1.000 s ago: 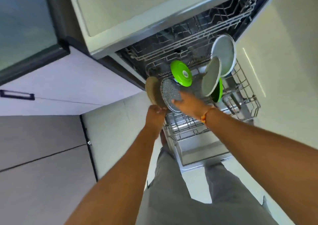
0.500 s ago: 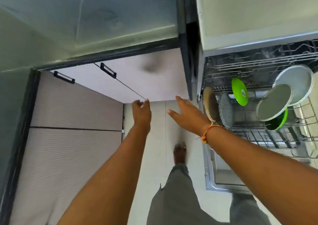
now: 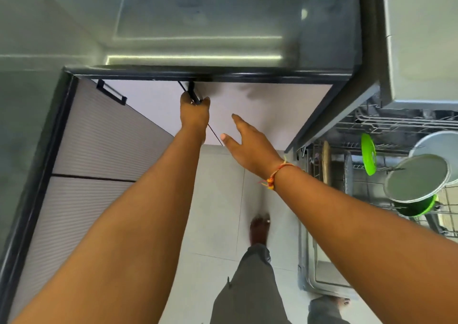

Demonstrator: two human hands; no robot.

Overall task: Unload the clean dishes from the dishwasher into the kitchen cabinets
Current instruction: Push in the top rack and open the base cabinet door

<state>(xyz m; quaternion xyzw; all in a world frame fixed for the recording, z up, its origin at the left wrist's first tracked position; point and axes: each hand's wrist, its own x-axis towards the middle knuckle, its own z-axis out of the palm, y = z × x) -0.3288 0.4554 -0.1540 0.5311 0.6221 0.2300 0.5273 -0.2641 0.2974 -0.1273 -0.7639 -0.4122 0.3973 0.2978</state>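
My left hand [image 3: 194, 114] is on the cupboard handle [image 3: 192, 88]. Its fingers [image 3: 186, 99] are curled tight round the thin black bar. The bar runs next to the dark gap between the two cupboard doors [image 3: 260, 110], just under the worktop [image 3: 198, 26]. I think the next move is to pull the door toward me.

My right hand [image 3: 250, 141] is near it, a little lower and to the right. It is spread out flat and holds nothing. It is the hand nearer the dishes.

The dishes are well off to my right, in the dishwasher rack [image 3: 366, 192]. A wooden board [image 3: 326, 165], a speckled plate [image 3: 348, 172] and a green plate [image 3: 368, 154] stand on edge. A grey plate [image 3: 418, 177] leans over a green bowl [image 3: 421, 209], with a white plate [image 3: 438, 142] behind.
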